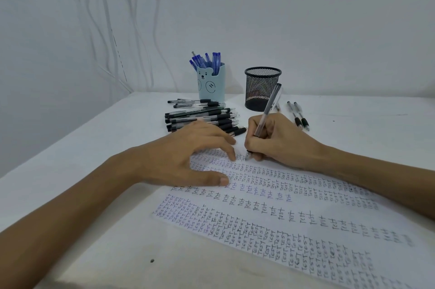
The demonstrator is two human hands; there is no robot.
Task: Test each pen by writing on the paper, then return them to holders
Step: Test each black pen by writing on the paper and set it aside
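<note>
Fingers [253,145] of your right hand [280,138] are curled round a clear-barrelled pen [268,109] and pinch it low on the barrel. Its tip touches the paper [282,230] near the sheet's far edge. Its dark upper end leans up and away, crossing in front of the black mesh holder [259,88].

Your left hand [188,154] holds nothing. Its fingers are spread and nearly straight, with fingertips and thumb pressing on the paper's far left part.

The paper lies flat on the white table [94,147], covered in rows of the word "TEST" in black and bluish ink.

Just beyond your left hand, a pile of black pens [202,119] lies on the table, close in front of the pale blue bear-face holder [210,86]. That holder stands upright and carries blue pens [207,60]. The mesh holder stands upright to its right, apart from it.

Two black pens [299,117] lie side by side on the table, right of the mesh holder and beyond your right hand.

White cables [106,29] hang down the wall at far left
</note>
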